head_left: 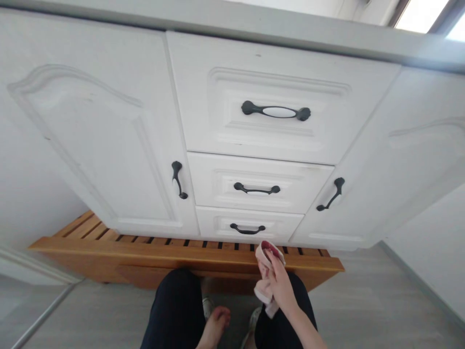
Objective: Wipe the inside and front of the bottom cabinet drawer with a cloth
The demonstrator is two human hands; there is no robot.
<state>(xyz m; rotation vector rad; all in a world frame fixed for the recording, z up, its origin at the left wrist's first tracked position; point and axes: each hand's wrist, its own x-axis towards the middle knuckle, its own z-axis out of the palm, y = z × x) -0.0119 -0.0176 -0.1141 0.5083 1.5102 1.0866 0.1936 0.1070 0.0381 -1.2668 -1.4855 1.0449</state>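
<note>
My right hand [279, 286] grips a pale pink cloth [264, 291] with a darker pink inner side, above my right knee and in front of the wooden slatted bench [181, 252]. Part of the cloth hangs below my fingers. Low between my knees is my left hand [217, 324], its fingers curled in with nothing visible in them. Behind the bench stands a white cabinet. Its bottom drawer [218, 224], with a dark handle [247, 229], is closest to the cloth.
Above it are a middle drawer [210, 179] and a top drawer [196, 111], both closed. Closed doors flank them on the left [98, 160] and right [385, 179]. A countertop edge [218, 22] runs along the top. Grey floor [363, 300] surrounds the bench.
</note>
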